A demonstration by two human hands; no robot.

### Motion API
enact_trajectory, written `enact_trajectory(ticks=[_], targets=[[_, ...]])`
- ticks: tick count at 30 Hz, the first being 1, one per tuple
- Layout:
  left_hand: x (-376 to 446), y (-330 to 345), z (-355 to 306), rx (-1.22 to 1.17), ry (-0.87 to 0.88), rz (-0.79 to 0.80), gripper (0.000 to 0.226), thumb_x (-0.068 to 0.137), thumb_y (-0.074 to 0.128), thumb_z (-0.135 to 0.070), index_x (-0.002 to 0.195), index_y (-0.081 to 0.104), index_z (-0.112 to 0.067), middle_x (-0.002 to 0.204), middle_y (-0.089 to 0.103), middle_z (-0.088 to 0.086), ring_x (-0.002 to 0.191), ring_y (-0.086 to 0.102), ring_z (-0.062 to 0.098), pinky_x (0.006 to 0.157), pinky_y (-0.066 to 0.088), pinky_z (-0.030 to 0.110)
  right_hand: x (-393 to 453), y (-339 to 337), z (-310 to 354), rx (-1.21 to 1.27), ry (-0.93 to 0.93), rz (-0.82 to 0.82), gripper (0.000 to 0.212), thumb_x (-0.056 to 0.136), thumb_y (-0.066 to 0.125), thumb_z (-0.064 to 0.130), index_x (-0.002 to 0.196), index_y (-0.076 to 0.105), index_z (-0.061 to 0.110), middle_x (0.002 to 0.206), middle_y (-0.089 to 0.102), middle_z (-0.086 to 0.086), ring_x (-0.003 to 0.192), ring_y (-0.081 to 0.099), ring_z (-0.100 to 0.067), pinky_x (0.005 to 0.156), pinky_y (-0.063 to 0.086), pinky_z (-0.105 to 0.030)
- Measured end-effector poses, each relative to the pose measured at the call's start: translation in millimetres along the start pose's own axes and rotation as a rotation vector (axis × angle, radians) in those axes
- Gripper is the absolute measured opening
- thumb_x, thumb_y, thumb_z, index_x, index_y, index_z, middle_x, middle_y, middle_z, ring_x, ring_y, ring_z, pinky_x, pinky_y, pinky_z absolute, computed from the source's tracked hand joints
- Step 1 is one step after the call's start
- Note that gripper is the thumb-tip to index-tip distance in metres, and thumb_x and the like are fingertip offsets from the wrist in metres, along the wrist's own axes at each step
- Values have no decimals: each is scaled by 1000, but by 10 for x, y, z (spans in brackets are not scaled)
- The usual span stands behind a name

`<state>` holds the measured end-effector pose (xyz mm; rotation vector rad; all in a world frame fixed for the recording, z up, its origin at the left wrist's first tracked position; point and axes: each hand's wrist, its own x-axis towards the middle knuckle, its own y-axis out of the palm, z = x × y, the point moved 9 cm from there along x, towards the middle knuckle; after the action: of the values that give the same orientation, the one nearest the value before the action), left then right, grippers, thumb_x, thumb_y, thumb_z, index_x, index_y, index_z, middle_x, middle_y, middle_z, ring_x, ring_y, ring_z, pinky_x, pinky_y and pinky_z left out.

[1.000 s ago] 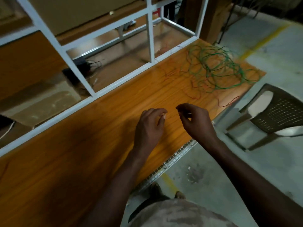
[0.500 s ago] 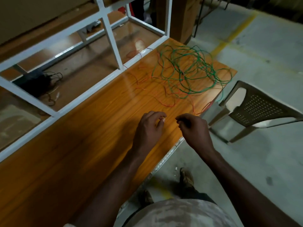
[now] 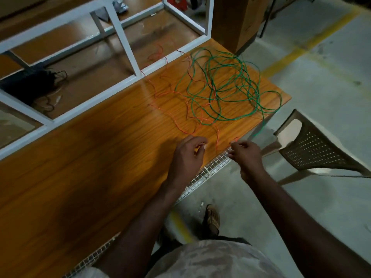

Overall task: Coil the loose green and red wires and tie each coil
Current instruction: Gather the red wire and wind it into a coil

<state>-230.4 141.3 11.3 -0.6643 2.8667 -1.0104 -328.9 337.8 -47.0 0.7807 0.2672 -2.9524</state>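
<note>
A loose tangle of green wire (image 3: 226, 85) lies on the right end of the orange wooden table (image 3: 84, 177), one end hanging over the edge. Thin red wire (image 3: 176, 123) runs through and under it and trails toward my hands. My left hand (image 3: 188, 155) is over the table near its front edge, fingers pinched on a red strand. My right hand (image 3: 245, 153) is at the table's front edge, fingers pinched on the red wire's end.
A white metal frame (image 3: 128, 43) borders the table's far side, with a black bundle of cable (image 3: 30, 85) behind it. A plastic chair (image 3: 313, 151) stands to the right on the concrete floor. White wire mesh (image 3: 208, 169) runs under the front edge.
The view has shifted toward the wire tangle, which now sits closer. Both hands have moved up to the red wire ends and spread slightly apart.
</note>
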Motion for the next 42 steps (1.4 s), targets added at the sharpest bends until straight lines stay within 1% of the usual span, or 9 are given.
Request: enact_trajectory(ticks=[1,6,16,22,27,32,35,40,42], targets=[[-1,8,-15,-2,-10,-6,18,102,68,-12,114,77,-22,108,68,-7,98,63,6,75,58,29,-21,19,93,-16,-78,-6,8,99,70,9,106,69,5,90,70,-24,77,71,-29,74,61,-40],[22,-185,-54,-3,-61,-102,20,101,68,-12,114,77,-24,103,70,-11,95,63,1,72,48,14,-214,219,584,-126,-460,71,27,95,70,12,104,71,38,91,81,2,90,78,-16,84,60,-37],[-318,-1213,-22,-115,-143,-427,12,98,72,-13,99,66,-23,94,70,-11,92,67,5,76,60,44,-978,930,964,-81,-773,384,10,102,69,4,105,77,10,98,79,0,97,76,-21,87,58,-50],[-866,-1932,242,-279,-181,-520,35,93,77,-4,115,54,-19,107,72,-4,102,72,10,88,63,34,-1688,1483,897,-71,-846,496,13,104,66,2,108,78,5,103,79,-2,101,75,-21,88,59,-48],[-1444,-2680,456,-262,-110,-491,29,91,81,-6,109,62,-18,103,75,-5,99,74,10,86,62,28,-2376,2109,635,-96,-891,549,14,106,65,7,110,78,9,104,79,-2,99,75,-27,84,57,-56],[-2075,-3273,708,148,56,-411,16,93,84,-29,108,80,-23,115,70,-10,113,63,11,94,51,24,-3050,2722,364,-202,-974,565,19,108,62,8,117,79,12,111,80,2,101,76,-16,83,59,-50],[-2325,-3454,1007,261,75,-290,19,103,70,-33,107,79,-16,108,72,-4,107,61,17,93,51,39,-3452,3065,262,-214,-996,603,20,108,60,6,117,78,10,114,80,2,106,76,-12,86,60,-48],[-2670,-3648,1329,-12,-64,-192,23,116,46,-26,109,67,-20,93,72,-9,89,69,8,81,55,43,-3876,3550,125,-241,-1010,674,20,110,61,12,120,77,17,109,79,6,90,76,-32,74,57,-56],[-2729,-3747,1393,-165,-90,-238,25,117,41,-22,117,65,-15,92,74,-3,88,72,15,82,57,43,-3972,3706,112,-257,-1008,705,19,109,61,11,120,76,15,110,78,6,94,76,-22,76,58,-52]])
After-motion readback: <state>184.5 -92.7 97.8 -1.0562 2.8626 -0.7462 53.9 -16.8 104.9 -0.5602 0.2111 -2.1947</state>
